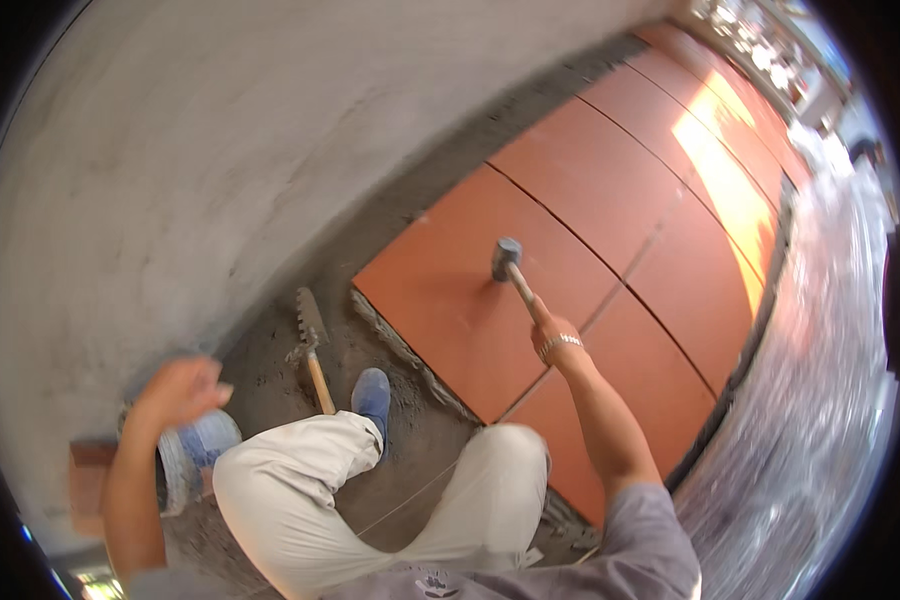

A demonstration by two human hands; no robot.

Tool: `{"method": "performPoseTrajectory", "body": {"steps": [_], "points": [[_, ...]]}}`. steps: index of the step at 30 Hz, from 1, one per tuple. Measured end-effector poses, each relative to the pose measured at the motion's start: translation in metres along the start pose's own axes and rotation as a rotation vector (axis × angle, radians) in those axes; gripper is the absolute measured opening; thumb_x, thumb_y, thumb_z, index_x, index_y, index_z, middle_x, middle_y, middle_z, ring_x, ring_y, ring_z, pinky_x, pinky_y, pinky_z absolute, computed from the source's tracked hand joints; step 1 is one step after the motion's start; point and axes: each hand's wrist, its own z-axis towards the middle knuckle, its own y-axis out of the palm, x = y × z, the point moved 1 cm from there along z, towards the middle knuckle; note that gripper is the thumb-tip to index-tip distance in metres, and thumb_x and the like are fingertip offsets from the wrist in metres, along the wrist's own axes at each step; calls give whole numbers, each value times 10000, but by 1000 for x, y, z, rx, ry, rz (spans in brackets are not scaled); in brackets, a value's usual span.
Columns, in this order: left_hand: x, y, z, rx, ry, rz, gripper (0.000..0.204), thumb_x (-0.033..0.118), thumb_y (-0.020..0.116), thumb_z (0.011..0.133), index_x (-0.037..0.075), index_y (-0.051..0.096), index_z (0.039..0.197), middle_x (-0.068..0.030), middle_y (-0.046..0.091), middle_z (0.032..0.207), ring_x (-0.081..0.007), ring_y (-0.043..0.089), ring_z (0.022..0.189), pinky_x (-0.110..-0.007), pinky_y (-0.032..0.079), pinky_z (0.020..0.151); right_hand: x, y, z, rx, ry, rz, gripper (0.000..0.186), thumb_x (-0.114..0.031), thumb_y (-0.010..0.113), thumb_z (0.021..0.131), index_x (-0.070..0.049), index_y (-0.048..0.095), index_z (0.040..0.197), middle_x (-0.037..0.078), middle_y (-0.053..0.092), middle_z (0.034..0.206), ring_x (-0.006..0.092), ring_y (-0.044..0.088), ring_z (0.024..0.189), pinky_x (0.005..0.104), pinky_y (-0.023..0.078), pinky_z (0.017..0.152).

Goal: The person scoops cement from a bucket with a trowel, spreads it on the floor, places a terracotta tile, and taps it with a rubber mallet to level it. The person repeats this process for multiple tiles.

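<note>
My right hand (pixel 553 330) grips the wooden handle of a grey-headed mallet (pixel 506 259), whose head is over a large terracotta tile (pixel 430 320) at the near corner of the laid tiles. My left hand (pixel 185 390), slightly blurred, is raised at the lower left with loosely curled fingers apart, holding nothing visible, above a bucket (pixel 195 460). Between it and the tiles a notched trowel (pixel 308 318) with a wooden handle lies on grey mortar, beside my blue shoe (pixel 372 405).
A plastered wall (pixel 150 170) runs along the left, with a loose reddish tile piece (pixel 88 490) near its foot. More terracotta tiles (pixel 620 180) extend toward the back, partly sunlit. Crumpled clear plastic sheeting (pixel 790 380) lines the right side. A thin string crosses the ground between my legs.
</note>
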Motion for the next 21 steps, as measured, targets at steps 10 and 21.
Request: {"method": "performPoseTrajectory", "body": {"steps": [10,21], "points": [[47,106,-227,-632,-320,12,611,556,712,806,170,541,1249,-122,523,1252,-335,517,1128,-518,327,977,-16,-45,-10,-65,119,-25,340,-136,570,931,-132,648,1262,151,733,1071,311,715,993,424,575,815],[108,178,-296,116,-198,133,339,356,815,727,68,639,695,-151,659,724,-389,634,703,-475,478,605,-11,-40,2,-13,60,-53,267,-107,591,922,-55,699,1161,172,708,1150,346,685,1074,443,559,869]]}}
